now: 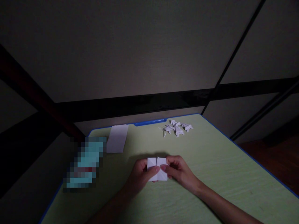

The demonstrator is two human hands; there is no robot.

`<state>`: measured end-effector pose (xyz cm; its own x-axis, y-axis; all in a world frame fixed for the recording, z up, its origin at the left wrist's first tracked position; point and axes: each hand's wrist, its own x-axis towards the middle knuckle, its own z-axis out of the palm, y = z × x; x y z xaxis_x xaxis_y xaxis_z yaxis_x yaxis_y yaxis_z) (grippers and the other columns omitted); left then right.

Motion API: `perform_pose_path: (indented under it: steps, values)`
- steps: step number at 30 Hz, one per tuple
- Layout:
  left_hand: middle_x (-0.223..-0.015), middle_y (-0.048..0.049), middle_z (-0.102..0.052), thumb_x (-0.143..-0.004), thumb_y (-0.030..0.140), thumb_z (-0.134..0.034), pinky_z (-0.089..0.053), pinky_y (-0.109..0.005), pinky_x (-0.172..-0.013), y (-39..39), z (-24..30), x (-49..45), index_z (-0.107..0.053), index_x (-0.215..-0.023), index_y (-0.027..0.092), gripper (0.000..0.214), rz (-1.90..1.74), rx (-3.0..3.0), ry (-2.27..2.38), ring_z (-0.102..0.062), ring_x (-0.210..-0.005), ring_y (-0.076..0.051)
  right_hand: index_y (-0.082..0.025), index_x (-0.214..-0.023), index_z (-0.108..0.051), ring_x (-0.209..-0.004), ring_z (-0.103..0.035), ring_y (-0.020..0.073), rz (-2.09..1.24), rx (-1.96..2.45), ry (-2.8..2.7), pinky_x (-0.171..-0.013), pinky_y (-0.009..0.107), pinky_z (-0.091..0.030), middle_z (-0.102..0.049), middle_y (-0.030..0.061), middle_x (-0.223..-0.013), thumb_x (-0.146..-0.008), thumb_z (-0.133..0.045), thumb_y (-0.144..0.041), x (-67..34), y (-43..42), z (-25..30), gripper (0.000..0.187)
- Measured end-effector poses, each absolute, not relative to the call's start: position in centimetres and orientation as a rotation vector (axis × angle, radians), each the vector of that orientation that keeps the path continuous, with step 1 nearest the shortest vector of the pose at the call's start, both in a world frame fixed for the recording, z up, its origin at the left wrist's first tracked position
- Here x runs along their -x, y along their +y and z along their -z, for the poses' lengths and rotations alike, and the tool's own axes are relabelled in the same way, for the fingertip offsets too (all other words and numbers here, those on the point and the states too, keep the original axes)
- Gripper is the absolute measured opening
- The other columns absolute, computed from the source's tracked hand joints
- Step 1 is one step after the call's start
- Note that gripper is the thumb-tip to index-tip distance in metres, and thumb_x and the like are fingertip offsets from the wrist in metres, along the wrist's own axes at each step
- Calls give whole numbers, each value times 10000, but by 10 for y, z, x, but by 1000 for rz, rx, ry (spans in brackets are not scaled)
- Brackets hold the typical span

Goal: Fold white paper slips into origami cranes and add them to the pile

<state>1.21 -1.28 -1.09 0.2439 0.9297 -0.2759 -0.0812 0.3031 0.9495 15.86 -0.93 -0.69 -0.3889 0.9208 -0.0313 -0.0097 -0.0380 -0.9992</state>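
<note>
Between my two hands is a small, roughly square piece of folded white paper (152, 161), with a crease or slit running down its middle. My left hand (140, 172) grips its left side, thumb across the front and the other fingers behind. On the opposite side my right hand (178, 168) pinches the paper, its thumb tip close to the left thumb near the centre. Most of the fingers behind the paper are hidden.
Several folded white paper figures (178, 130) lie in a group at the table's far side. A white paper sheet (117, 139) rests at the back left, beside a blurred-out teal object (87, 158). The green table (210, 161) has a blue edge and stands against cabinet panels (130, 56).
</note>
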Motion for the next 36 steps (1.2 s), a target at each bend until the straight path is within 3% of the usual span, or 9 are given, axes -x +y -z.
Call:
perform_pose_path:
  steps: [11,21,36]
  values:
    - [-490,-30,-586,-524,408,-659,-364,-212,-409,-13,7,-12,-591,-606,89,337,-881,-1034,1057,-487,-428,-107,-152,-439,-438,-344,-310,42,-1533,1025,-1434,-357,195,-191,-405,-57,-374,-616,-606,-473,-158,-7,8,404]
    - [-472,-14,-563,-562,389,-637,-347,-199,-409,-14,9,-13,-581,-567,98,296,-905,-1026,1058,-465,-419,-90,-158,-415,-414,-353,-302,43,-1533,1023,-1438,-378,196,-215,-390,-58,-369,-652,-532,-523,-158,-8,9,451]
    - [-452,-3,-537,-564,372,-627,-326,-197,-391,-12,10,-10,-588,-593,89,287,-877,-1036,1019,-436,-396,-80,-138,-493,-473,-372,-335,46,-1591,988,-1387,-376,182,-234,-435,-50,-414,-636,-586,-433,-158,-7,10,347]
